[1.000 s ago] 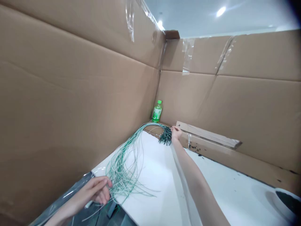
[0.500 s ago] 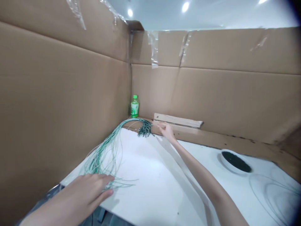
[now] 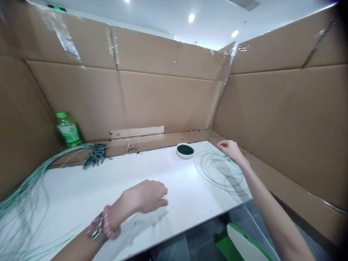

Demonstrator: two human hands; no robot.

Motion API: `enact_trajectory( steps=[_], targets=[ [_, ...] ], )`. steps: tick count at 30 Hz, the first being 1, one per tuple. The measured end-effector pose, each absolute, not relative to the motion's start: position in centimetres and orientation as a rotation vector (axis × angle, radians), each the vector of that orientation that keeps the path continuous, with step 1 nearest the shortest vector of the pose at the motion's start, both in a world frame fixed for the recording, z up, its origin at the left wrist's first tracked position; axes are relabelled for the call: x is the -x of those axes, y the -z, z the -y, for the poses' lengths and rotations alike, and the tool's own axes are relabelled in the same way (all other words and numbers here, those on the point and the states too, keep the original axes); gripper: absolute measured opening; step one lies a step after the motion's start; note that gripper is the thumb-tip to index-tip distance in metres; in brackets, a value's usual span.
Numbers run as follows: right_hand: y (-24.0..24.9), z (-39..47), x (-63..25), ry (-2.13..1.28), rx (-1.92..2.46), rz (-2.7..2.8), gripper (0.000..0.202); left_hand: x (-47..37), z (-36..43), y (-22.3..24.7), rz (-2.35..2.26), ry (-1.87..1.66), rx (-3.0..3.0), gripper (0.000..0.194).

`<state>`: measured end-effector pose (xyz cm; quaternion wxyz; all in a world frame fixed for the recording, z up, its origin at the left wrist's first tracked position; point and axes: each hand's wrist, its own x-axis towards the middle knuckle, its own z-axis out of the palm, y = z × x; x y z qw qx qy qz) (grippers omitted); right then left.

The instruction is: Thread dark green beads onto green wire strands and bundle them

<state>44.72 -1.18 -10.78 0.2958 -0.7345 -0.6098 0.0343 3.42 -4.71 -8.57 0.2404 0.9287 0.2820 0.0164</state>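
Note:
My left hand (image 3: pixel 148 195) hovers over the middle of the white tabletop, fingers loosely bent and the thumb apart, with nothing visible in it. At the right end, my right hand (image 3: pixel 230 149) is closed in a pinch above loose coils of thin green wire (image 3: pixel 209 174); whether anything is between the fingertips is too small to tell. On the left lies a long bundle of green wires (image 3: pixel 35 177), its far end carrying many dark pieces (image 3: pixel 95 156). A small white bowl (image 3: pixel 185 156) of dark little pieces stands near the back edge.
Cardboard walls (image 3: pixel 163 98) enclose the table (image 3: pixel 114 181). A green-capped bottle (image 3: pixel 69 132) stands in the left corner. A cardboard strip (image 3: pixel 137 132) and scattered dark bits (image 3: pixel 134 148) lie along the back. Below the front edge is something green and white (image 3: pixel 241 243).
The view has swung right. My right hand has gone from beside the bundle's dark end to the wire coils at the right. My left hand has left the bundle for the table's middle.

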Motion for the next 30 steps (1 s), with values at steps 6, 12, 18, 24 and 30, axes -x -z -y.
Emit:
enact_trajectory(
  steps=[6, 12, 18, 24, 30],
  targets=[
    [14.5, 4.6, -49.1, -0.315, 2.346, 1.63, 0.026, -13.4, 0.3, 10.6, -0.564, 0.042, -2.808, 0.022],
    [16.3, 3.4, -49.0, -0.349, 2.526, 1.576, 0.03, -20.6, -1.5, 14.6, -0.46, -0.074, -2.946, 0.017],
    [17.3, 2.6, -48.8, -0.419, 2.463, 1.601, 0.031, -24.7, -2.8, 17.1, -0.447, -0.102, -2.991, 0.025],
    [16.0, 2.0, -50.6, -0.496, 2.206, 1.6, 0.03, -25.5, -3.7, 18.2, -0.367, 0.015, -2.969, 0.025],
    [14.9, 1.3, -52.4, -0.526, 2.051, 1.48, 0.029, -25.7, -3.8, 18.0, -0.322, 0.037, -2.957, 0.024]
  ],
)
